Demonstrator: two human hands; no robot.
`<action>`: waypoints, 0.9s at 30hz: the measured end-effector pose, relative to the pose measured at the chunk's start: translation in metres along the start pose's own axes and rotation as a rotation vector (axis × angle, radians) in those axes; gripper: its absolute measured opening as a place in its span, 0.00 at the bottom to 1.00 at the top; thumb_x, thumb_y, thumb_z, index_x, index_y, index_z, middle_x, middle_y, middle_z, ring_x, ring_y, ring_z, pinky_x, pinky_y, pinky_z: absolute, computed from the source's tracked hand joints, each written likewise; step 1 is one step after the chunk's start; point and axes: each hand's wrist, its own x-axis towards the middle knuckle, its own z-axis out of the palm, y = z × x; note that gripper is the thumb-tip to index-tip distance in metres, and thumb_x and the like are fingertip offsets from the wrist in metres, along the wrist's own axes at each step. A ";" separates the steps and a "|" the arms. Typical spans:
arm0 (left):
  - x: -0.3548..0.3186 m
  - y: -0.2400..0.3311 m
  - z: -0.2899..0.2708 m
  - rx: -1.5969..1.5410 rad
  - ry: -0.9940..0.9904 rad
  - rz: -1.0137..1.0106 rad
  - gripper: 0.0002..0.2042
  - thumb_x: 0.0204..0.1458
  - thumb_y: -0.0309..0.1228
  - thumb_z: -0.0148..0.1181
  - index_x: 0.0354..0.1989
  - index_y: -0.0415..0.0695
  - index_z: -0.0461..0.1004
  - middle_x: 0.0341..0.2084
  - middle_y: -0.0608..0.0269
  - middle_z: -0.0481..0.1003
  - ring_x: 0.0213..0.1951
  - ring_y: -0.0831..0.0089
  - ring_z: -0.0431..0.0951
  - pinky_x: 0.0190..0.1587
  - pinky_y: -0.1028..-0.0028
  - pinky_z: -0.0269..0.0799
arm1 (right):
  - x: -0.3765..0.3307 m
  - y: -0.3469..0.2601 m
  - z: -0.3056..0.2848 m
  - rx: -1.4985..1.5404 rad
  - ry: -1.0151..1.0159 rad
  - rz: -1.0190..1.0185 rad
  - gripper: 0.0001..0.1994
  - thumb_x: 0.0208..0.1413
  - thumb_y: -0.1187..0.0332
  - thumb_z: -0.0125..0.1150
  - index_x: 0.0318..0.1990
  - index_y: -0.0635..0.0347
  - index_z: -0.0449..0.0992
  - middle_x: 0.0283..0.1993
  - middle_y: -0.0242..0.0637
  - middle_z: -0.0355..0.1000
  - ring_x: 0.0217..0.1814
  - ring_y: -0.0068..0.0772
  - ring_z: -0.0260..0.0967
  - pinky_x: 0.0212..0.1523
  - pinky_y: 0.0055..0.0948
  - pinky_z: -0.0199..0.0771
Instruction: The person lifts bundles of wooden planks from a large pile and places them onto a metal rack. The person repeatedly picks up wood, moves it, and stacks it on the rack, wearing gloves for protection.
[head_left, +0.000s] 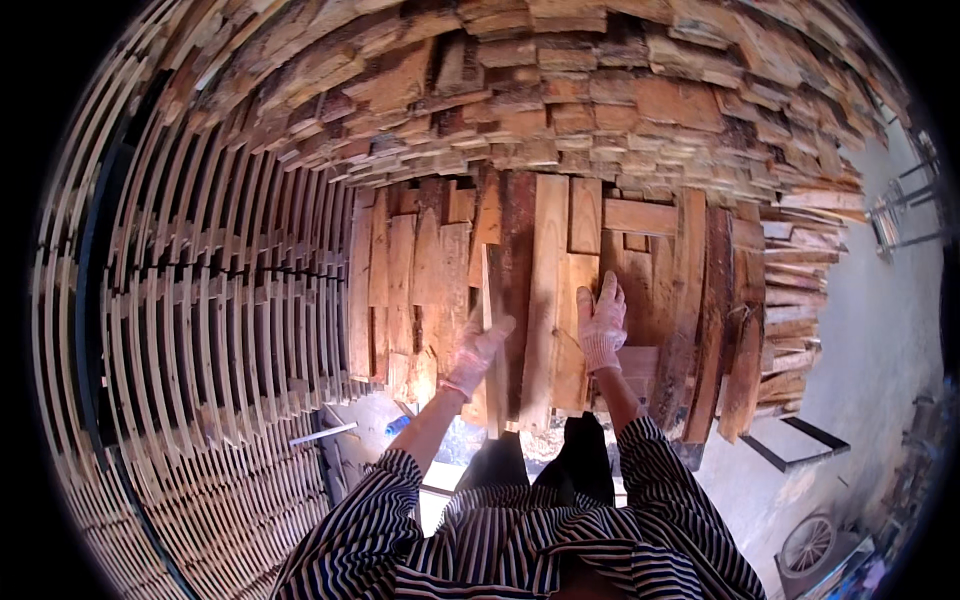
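Observation:
My left hand [474, 358], in a pale knitted work glove, is closed around a narrow wooden board [494, 375] turned on its edge. Its thumb crosses the board and its fingers are slightly blurred. My right hand [603, 328], gloved the same way, lies over a layer of boards with the fingers stretched out and the thumb apart; nothing is gripped in it. Between the hands run a long light board [542, 300] and a dark bark-edged board [516, 260]. Right of my right hand are more reddish boards [684, 290].
A high stack of short wood pieces [560, 90] rises beyond the boards. Slatted racks of thin strips [210, 300] stand at the left. On the right are split wood ends [795, 300], a dark metal frame [795, 445] on the pale floor [860, 370], and a spoked wheel [808, 545].

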 end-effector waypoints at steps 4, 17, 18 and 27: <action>-0.006 0.027 0.066 -0.124 0.000 -0.141 0.24 0.65 0.48 0.60 0.60 0.42 0.74 0.48 0.62 0.79 0.47 0.73 0.80 0.50 0.73 0.78 | -0.039 0.014 -0.010 0.185 -0.085 -0.404 0.36 0.64 0.46 0.60 0.74 0.55 0.60 0.74 0.51 0.60 0.74 0.55 0.59 0.70 0.52 0.65; 0.039 -0.018 0.093 -0.301 -0.218 -0.353 0.14 0.60 0.38 0.61 0.48 0.41 0.78 0.39 0.57 0.81 0.39 0.59 0.83 0.47 0.59 0.82 | 0.032 0.116 -0.126 -0.511 0.184 0.111 0.42 0.50 0.53 0.72 0.74 0.42 0.61 0.64 0.50 0.66 0.61 0.55 0.69 0.57 0.50 0.75; 0.039 -0.018 0.080 -0.374 -0.258 -0.357 0.14 0.60 0.38 0.61 0.47 0.42 0.78 0.38 0.57 0.81 0.39 0.58 0.83 0.46 0.58 0.82 | 0.023 0.107 -0.120 -0.430 0.145 0.108 0.42 0.50 0.53 0.73 0.74 0.40 0.61 0.63 0.51 0.66 0.61 0.56 0.69 0.58 0.50 0.74; 0.048 -0.037 0.050 -0.190 0.073 -0.340 0.17 0.57 0.37 0.55 0.51 0.43 0.79 0.40 0.61 0.82 0.40 0.62 0.83 0.46 0.63 0.81 | 0.004 0.025 -0.046 -0.284 -0.151 -0.048 0.27 0.66 0.62 0.55 0.73 0.39 0.65 0.73 0.52 0.61 0.68 0.53 0.66 0.53 0.43 0.82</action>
